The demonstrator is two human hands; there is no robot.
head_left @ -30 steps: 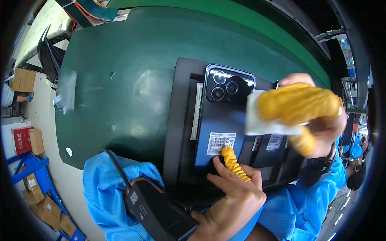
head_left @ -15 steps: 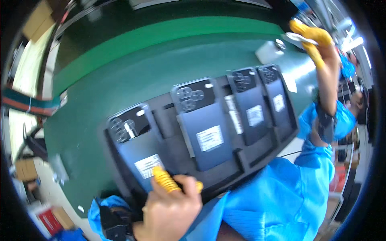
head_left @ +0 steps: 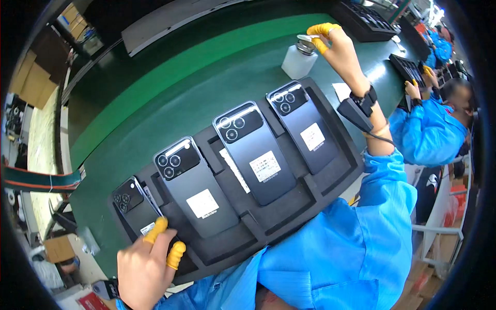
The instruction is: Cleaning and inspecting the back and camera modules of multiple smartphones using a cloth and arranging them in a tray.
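Head view, left hand [head_left: 142, 263] on phone tray [head_left: 289, 206], right hand [head_left: 336, 44] pressing dispenser bottle [head_left: 299, 59]

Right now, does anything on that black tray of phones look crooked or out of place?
Nothing stands out. Four dark phones lie face down in the black foam tray, each in its own slot, all slanted alike. The left hand touches the end phone.

Four black phones [head_left: 257, 152] are counted in one black tray [head_left: 330, 170]; one white bottle [head_left: 298, 61] is seen on the green bench [head_left: 155, 103], and two further trays [head_left: 408, 70] beyond
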